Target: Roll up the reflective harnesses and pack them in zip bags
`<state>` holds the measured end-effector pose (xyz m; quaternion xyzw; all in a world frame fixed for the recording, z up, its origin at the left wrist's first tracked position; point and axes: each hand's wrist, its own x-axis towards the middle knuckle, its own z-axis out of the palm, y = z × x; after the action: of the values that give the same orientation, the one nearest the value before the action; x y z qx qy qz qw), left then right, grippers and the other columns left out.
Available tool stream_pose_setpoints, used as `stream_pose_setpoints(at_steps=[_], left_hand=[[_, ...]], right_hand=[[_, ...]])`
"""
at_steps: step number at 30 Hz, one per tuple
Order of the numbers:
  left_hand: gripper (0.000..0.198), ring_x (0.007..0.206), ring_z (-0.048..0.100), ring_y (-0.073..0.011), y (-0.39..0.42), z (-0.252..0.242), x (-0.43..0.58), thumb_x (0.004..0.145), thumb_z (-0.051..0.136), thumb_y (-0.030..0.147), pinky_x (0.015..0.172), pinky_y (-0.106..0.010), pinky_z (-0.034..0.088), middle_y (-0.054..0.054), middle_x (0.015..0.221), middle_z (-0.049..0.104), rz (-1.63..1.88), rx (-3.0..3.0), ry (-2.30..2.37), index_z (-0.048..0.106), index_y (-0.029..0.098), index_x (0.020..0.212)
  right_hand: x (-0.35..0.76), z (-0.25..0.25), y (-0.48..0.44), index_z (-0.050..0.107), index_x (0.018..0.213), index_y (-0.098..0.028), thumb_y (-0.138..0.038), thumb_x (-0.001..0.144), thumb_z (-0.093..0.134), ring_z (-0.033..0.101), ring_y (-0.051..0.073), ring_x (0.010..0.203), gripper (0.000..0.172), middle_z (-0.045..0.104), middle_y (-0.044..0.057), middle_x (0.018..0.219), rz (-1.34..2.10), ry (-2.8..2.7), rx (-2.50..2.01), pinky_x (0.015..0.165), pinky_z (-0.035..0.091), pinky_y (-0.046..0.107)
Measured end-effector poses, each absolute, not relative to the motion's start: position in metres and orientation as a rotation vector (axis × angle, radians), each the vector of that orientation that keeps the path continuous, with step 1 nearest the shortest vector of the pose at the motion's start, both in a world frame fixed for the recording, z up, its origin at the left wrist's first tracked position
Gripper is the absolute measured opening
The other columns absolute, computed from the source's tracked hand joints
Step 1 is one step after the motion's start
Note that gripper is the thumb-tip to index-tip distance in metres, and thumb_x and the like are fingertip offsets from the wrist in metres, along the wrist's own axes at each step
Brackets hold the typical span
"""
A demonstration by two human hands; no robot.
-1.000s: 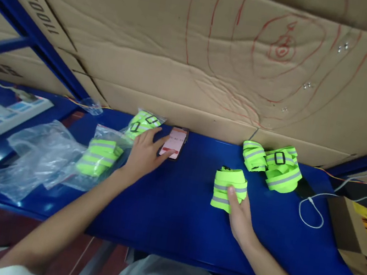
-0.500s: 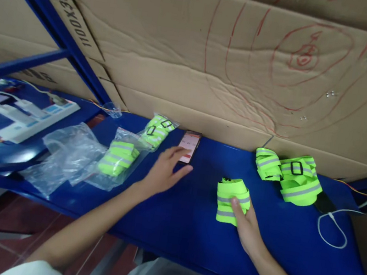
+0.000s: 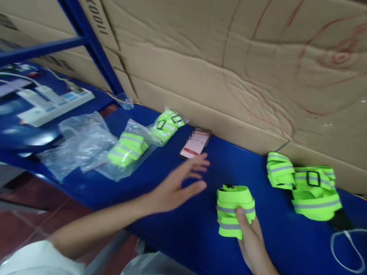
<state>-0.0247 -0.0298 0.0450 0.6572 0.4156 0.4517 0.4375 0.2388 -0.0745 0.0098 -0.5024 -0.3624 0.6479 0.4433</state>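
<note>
My right hand (image 3: 253, 239) grips a folded neon-yellow strap with grey stripes (image 3: 234, 203) above the blue table (image 3: 189, 231), thumb across its front. Fingers apart and holding nothing, my left hand (image 3: 181, 186) hovers just in front of a phone (image 3: 195, 145) with a lit screen. Two more strap bundles, a small one (image 3: 280, 170) and a larger one with a black buckle (image 3: 317, 193), lie at the back right. To the left are two bagged strap bundles, one nearer (image 3: 128, 149) and one farther back (image 3: 167, 125).
Crumpled clear bags (image 3: 79, 144) lie left of the bundles. A white power strip (image 3: 57, 108) with plugged cables is farther left, beyond a blue frame post (image 3: 95, 56). Cardboard (image 3: 193, 78) stands along the back. A white cable (image 3: 350, 238) loops at the right.
My left hand has drawn back from the phone and moved right towards the held strap. The phone's screen display has changed. The camera view has shifted slightly left.
</note>
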Motion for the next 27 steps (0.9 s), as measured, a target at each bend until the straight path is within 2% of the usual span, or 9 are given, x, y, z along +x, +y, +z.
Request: stream_pose_setpoints(at_steps=[5,7,9,11,13,15,19,22,27], left_hand=[[0.039,0.132,0.057,-0.0320,-0.020,0.088,-0.197,0.089,0.073,0.050,0.104,-0.054,0.043,-0.008,0.111,0.069,1.593,1.905,2.381,0.066,0.017,0.108],[0.035,0.125,0.062,-0.0358,-0.019,0.076,-0.255,0.081,0.080,0.048,0.088,-0.051,0.046,-0.008,0.088,0.066,1.581,1.750,2.528,0.059,0.020,0.084],[0.054,0.098,0.072,-0.0363,-0.019,0.055,-0.292,0.055,0.093,0.044,0.072,-0.044,0.044,0.002,0.058,0.048,1.563,1.710,2.508,0.044,0.024,0.066],[0.052,0.075,0.071,-0.0295,-0.022,0.040,-0.307,0.052,0.092,0.037,0.062,-0.036,0.039,0.007,0.048,0.038,1.549,1.739,2.406,0.044,0.024,0.065],[0.032,0.071,0.069,-0.0232,-0.031,0.041,-0.301,0.070,0.082,0.034,0.059,-0.033,0.034,0.006,0.053,0.045,1.581,1.726,2.387,0.052,0.022,0.074],[0.013,0.082,0.070,-0.0201,-0.043,0.060,-0.281,0.087,0.071,0.028,0.061,-0.034,0.034,0.002,0.072,0.058,1.645,1.686,2.403,0.060,0.022,0.092],[0.031,0.105,0.064,-0.0121,-0.048,0.112,-0.212,0.099,0.061,0.011,0.066,-0.037,0.039,-0.004,0.126,0.059,2.105,1.718,1.967,0.053,0.026,0.125],[0.033,0.061,0.055,-0.0021,-0.026,0.121,-0.151,0.084,0.071,0.004,0.058,-0.020,0.051,0.010,0.077,0.054,2.340,1.487,1.321,0.053,0.025,0.103],[0.042,0.054,0.067,-0.0117,-0.002,0.076,-0.066,0.081,0.082,0.021,0.045,-0.025,0.058,0.006,0.084,0.061,1.617,1.259,0.979,0.048,0.024,0.106]], right_hand=[[0.238,0.015,-0.073,0.056,0.143,-0.022,-0.064,0.078,0.080,0.065,0.036,0.130,0.081,0.068,0.013,0.140,1.646,-0.745,-1.394,0.114,0.050,0.052],[0.236,0.017,-0.074,0.054,0.144,-0.022,-0.064,0.079,0.081,0.064,0.035,0.132,0.082,0.067,0.013,0.142,1.668,-0.751,-1.380,0.115,0.049,0.051],[0.234,0.017,-0.075,0.053,0.145,-0.023,-0.062,0.080,0.080,0.063,0.034,0.133,0.081,0.066,0.012,0.143,1.686,-0.786,-1.352,0.115,0.050,0.050],[0.232,0.015,-0.075,0.053,0.146,-0.023,-0.061,0.081,0.080,0.064,0.033,0.132,0.079,0.067,0.012,0.142,1.681,-0.825,-1.326,0.114,0.050,0.049],[0.230,0.015,-0.074,0.053,0.146,-0.024,-0.059,0.083,0.080,0.064,0.032,0.132,0.077,0.069,0.011,0.139,1.660,-0.852,-1.303,0.115,0.050,0.048],[0.228,0.017,-0.073,0.054,0.145,-0.024,-0.058,0.084,0.079,0.063,0.031,0.134,0.074,0.071,0.010,0.137,1.645,-0.864,-1.284,0.118,0.047,0.047],[0.228,0.024,-0.070,0.057,0.142,-0.023,-0.059,0.083,0.079,0.063,0.031,0.133,0.072,0.072,0.011,0.135,1.659,-0.837,-1.279,0.117,0.047,0.049],[0.229,0.026,-0.072,0.061,0.137,-0.021,-0.060,0.077,0.083,0.069,0.034,0.123,0.075,0.075,0.014,0.128,1.828,-0.826,-1.242,0.109,0.053,0.051],[0.231,0.024,-0.078,0.063,0.136,-0.018,-0.060,0.070,0.088,0.076,0.033,0.106,0.082,0.079,0.015,0.115,2.080,-0.868,-1.015,0.097,0.059,0.050]])
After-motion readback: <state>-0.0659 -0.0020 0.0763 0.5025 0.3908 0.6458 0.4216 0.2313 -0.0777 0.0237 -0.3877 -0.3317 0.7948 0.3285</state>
